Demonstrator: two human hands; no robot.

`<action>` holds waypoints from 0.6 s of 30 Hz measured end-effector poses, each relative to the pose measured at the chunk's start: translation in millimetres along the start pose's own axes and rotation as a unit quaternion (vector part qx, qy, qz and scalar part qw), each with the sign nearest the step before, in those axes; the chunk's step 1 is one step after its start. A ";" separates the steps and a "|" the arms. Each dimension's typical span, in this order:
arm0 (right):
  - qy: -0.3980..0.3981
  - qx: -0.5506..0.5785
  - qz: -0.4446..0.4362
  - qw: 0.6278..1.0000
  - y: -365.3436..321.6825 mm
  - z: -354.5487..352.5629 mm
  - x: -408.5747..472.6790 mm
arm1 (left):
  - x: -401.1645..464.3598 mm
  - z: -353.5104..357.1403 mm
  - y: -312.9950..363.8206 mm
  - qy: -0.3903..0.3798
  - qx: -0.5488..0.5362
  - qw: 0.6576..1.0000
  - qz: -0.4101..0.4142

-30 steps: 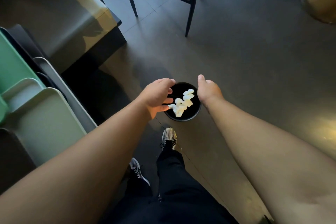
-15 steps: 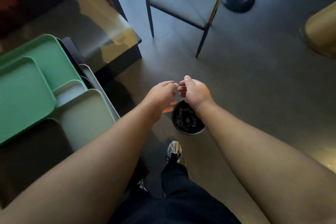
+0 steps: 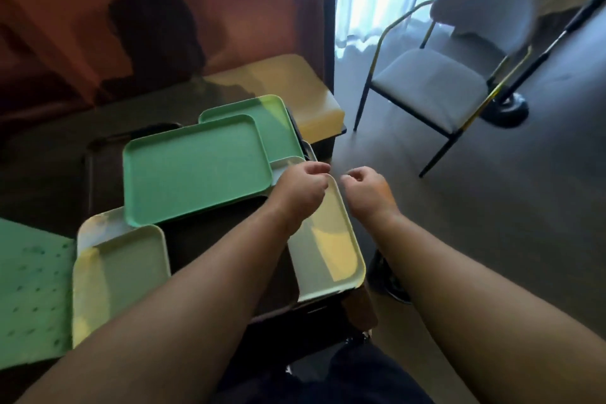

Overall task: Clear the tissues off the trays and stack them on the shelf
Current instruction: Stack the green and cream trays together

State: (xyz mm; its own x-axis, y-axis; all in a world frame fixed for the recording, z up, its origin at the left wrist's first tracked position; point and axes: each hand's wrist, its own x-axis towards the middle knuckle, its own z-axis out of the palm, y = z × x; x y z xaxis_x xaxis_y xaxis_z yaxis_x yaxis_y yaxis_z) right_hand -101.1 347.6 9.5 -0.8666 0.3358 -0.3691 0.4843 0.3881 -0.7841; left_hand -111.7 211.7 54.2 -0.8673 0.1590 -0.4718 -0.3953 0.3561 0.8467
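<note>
Both hands hover mid-frame, the left hand (image 3: 300, 188) and right hand (image 3: 367, 188) with fingers loosely curled, holding nothing. The trays (image 3: 196, 164) on the worktop show no tissues; stacking seems next.

Your nearest big tray (image 3: 196, 170) is a flat mint green, and the tray behind it (image 3: 278, 128) is the same green with a yellow wash of light on its far corner. The tray by your right wrist (image 3: 331, 256) is pale cream-green with a yellow patch, and so is the tray at lower left (image 3: 121, 269). At the far left you have a green mat (image 3: 29, 298) dotted with rows of darker green spots. The table (image 3: 49, 154) under them is dark brown. The chair (image 3: 433, 82) has grey cushions on a black and yellow frame. The floor (image 3: 492, 213) is dark grey. The wall (image 3: 82, 10) is rust red.
</note>
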 end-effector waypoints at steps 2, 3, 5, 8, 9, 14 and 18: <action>0.005 -0.096 0.047 0.994 2.9 25.4 -8.1 | -7.2 -26.1 -17.8 0.022 0.008 1.000 -0.012; 0.001 -0.129 0.078 0.989 6.6 35.8 -11.8 | -11.1 -35.8 -26.3 0.028 0.005 0.999 -0.024; 0.004 -0.164 0.116 0.980 15.6 50.2 -19.0 | -18.1 -47.0 -42.0 0.028 -0.005 0.998 -0.047; 0.064 -0.227 0.095 0.967 23.3 58.0 -21.9 | -26.5 -50.3 -54.9 -0.003 -0.024 0.997 -0.071; 0.084 -0.248 0.081 0.962 24.1 57.8 -20.1 | -26.3 -49.5 -57.2 -0.010 -0.037 0.996 -0.076; 0.085 -0.235 0.151 0.956 30.7 50.8 -6.1 | -21.0 -43.1 -58.7 -0.026 -0.079 0.993 -0.084; 0.057 -0.260 0.142 0.953 34.8 41.6 -4.3 | -17.2 -43.6 -56.3 -0.031 -0.086 0.992 -0.090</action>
State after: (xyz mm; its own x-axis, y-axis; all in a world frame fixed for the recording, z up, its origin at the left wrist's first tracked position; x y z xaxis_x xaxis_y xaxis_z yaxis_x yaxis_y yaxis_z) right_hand -85.5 323.9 -37.0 -0.6870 0.5703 -0.4503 0.7176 0.6302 -0.2967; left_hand -87.7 148.8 25.3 -0.7596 0.1644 -0.6293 -0.5929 0.2229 0.7738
